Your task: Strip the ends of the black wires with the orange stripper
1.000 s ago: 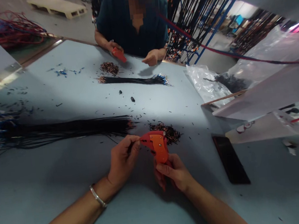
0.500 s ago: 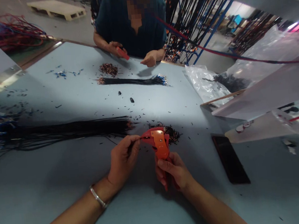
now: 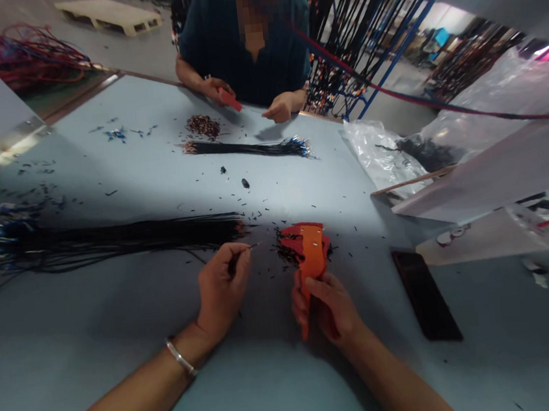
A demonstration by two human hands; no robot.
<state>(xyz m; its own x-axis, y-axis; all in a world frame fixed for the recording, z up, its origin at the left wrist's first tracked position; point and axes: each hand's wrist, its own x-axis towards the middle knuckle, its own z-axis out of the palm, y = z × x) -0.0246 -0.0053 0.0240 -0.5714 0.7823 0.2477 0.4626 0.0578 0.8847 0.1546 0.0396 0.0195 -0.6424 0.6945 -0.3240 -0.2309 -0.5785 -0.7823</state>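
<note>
Between the thumb and fingers of my left hand (image 3: 225, 288) is the end of a thin black wire (image 3: 254, 245), its tip sticking out to the right. My right hand (image 3: 328, 304) is wrapped round the handles of an orange and red wire stripper (image 3: 312, 250). The stripper's jaws stand apart from the wire tip. Under and behind the tool lies a heap of small black and copper-coloured scraps (image 3: 287, 254). A long bundle of black wires (image 3: 131, 239) lies beyond my left hand, with blue and silver ends at the left and copper-coloured ends at the right.
Across the table (image 3: 184, 372), a co-worker (image 3: 242, 45) holds a red tool (image 3: 230, 99). Near them lie a smaller wire bundle (image 3: 243, 147) and a scrap pile (image 3: 203, 127). A black phone (image 3: 426, 295) rests at right, beside plastic bags (image 3: 387, 154).
The wire stripper has moved right, away from the wire, in my right hand. My left hand has shifted slightly left, and the wire tip is now out of the jaws.
</note>
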